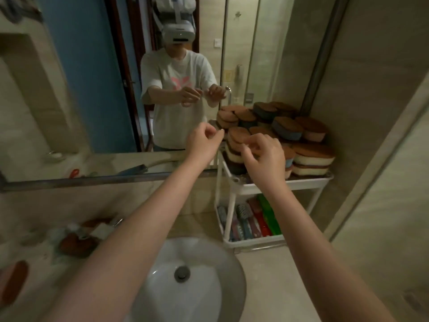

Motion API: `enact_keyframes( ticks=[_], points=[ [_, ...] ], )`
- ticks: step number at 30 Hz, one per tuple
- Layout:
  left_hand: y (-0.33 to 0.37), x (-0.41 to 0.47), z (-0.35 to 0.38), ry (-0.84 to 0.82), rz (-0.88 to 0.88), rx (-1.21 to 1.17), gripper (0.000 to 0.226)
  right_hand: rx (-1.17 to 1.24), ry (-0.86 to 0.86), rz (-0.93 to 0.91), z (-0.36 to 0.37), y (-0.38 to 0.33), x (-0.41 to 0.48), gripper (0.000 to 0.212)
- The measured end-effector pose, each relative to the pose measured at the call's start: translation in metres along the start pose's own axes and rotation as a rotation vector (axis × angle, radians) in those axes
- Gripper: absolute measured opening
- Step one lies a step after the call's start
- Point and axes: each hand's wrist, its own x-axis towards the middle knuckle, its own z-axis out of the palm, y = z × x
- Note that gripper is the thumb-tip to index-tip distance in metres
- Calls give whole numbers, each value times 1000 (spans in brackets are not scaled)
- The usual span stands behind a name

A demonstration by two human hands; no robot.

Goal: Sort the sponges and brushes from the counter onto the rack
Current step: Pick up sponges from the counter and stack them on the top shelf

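Note:
A white two-tier rack [276, 185] stands on the counter to the right of the sink. Its top tier holds a pile of brown-topped sponges [311, 156]; its lower tier holds several coloured brushes [251, 220] lying side by side. Both arms reach over the basin toward the top tier. My right hand [264, 156] hovers at the front left sponge stack [238, 135] with curled, spread fingers whose tips are at its top. My left hand [204, 141] is just left of the rack, thumb and fingertips pinched together, nothing visible in them. Another brown sponge [75, 246] lies on the left counter.
A white basin [185, 275] with a drain sits below my arms. A mirror [92, 89] covers the wall behind, with a ledge under it. White scraps lie by the left sponge, and a reddish sponge [14, 282] is at the left edge. A glass partition is on the right.

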Motion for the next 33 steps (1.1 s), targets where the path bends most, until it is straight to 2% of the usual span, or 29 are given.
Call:
enact_keyframes(
  ticks=[6, 14, 17, 24, 28, 33],
  points=[
    [-78, -30, -98, 73, -95, 37, 10, 189, -202, 14, 63, -86, -44, 19],
    [-207, -84, -223, 209, -396, 83, 4, 363, -627, 109, 168, -178, -123, 23],
    [-254, -106, -267, 267, -496, 127, 3, 382, -788, 103, 207, -204, -150, 28],
    [-336, -149, -352, 404, -755, 255, 20, 300, -1117, 96, 284, -260, -193, 29],
    [-369, -174, -384, 401, -863, 342, 22, 270, -1316, 131, 331, -284, -219, 37],
    [-404, -200, -399, 289, -1026, 378, 17, 292, -1425, 301, 382, -320, -245, 46]
  ],
)
